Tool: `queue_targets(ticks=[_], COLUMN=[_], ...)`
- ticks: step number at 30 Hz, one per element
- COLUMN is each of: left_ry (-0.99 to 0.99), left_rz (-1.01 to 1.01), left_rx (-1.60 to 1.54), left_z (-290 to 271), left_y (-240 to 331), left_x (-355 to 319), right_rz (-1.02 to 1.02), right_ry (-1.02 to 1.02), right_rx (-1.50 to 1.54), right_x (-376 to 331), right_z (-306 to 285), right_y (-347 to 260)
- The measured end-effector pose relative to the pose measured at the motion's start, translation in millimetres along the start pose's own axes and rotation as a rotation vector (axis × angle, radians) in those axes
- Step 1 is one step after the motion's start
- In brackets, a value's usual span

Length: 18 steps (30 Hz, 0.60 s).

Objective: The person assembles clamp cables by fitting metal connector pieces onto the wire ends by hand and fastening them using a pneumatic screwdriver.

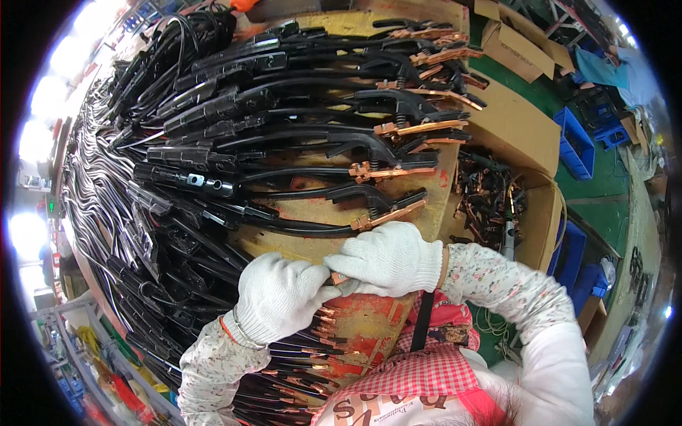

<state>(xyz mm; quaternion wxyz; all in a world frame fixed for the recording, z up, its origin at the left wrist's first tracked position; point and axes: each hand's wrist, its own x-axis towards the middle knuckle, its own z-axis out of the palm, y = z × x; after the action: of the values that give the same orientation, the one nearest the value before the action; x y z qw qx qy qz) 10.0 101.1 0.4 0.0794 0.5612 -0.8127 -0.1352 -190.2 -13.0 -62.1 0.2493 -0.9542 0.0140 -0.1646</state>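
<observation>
My left hand [277, 298], in a white knitted glove, meets my right hand [387, 259], gloved the same way, over the near part of the table. Fingers of both are closed around a small copper-coloured part [339, 277], mostly hidden by the gloves. Just beyond my right hand lies a welding electrode holder [387, 215] with copper jaws and a black lever. Several more holders [398, 169] are lined up farther back, jaws to the right. Below my hands, black cables end in bare copper tips [323, 334].
Black handles and cables [106, 184] pile across the left of the worn wooden table [369, 323]. A cardboard box [543, 220] at the right holds loose copper and black parts [486, 199]. Beyond it stand a blue crate [577, 145] and an open carton [522, 50] on green floor.
</observation>
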Motion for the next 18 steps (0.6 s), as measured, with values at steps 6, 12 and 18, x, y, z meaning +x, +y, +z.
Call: queue_targets(ticks=[6, 12, 18], left_ry=[0.107, 0.172, 0.145], left_rz=[-0.028, -0.077, -0.017], left_rx=[-0.030, 0.018, 0.082], left_z=[-1, 3, 14], left_y=[2, 4, 3], left_x=[-10, -23, -9], right_rz=[0.236, 1.026, 1.849], right_ry=[0.350, 0.531, 0.667], right_rx=[-0.082, -0.717, 0.015], right_x=[-42, -194, -305], right_z=[-17, 7, 55], right_y=[-26, -8, 4])
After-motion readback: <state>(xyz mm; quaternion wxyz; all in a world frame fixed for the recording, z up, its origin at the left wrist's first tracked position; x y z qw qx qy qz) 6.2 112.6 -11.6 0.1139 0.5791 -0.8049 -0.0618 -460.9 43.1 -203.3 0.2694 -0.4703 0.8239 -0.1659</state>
